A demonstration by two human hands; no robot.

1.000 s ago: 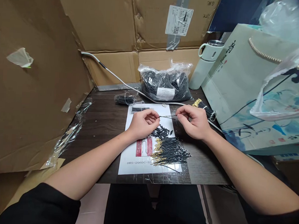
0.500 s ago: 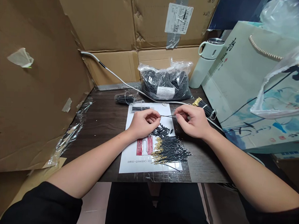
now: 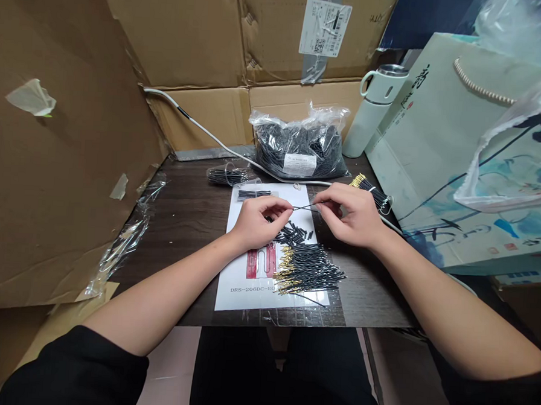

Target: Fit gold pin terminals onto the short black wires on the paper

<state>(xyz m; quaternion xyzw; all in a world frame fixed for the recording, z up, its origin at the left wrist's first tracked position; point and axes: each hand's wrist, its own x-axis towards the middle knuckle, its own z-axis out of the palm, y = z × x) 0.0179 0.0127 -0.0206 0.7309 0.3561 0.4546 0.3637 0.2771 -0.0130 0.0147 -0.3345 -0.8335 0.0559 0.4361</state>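
A thin black wire [image 3: 303,206] stretches between my two hands above the paper sheet. My left hand [image 3: 264,220] pinches its left end between thumb and fingertips. On the right, my right hand [image 3: 349,212] is closed on the other end. Short black tube pieces [image 3: 296,234] lie loose just below the hands, partly hidden behind my left hand. Nearer to me is a pile of black wires with gold tips [image 3: 310,268], the gold ends pointing left. Whatever small part sits in the left fingertips is too small to make out.
Under the wires lies a printed paper sheet [image 3: 227,294]. Behind it are black wire bundles [image 3: 229,176], a plastic bag of black parts [image 3: 296,146] and a white cable [image 3: 206,128]. A tied gold-tipped bundle [image 3: 374,193], a bottle [image 3: 373,114] and a paper bag [image 3: 432,138] stand right.
The wire between my hands is slightly more tilted, its right end higher. My right hand has shifted a little up and left; both hands still grip the wire.
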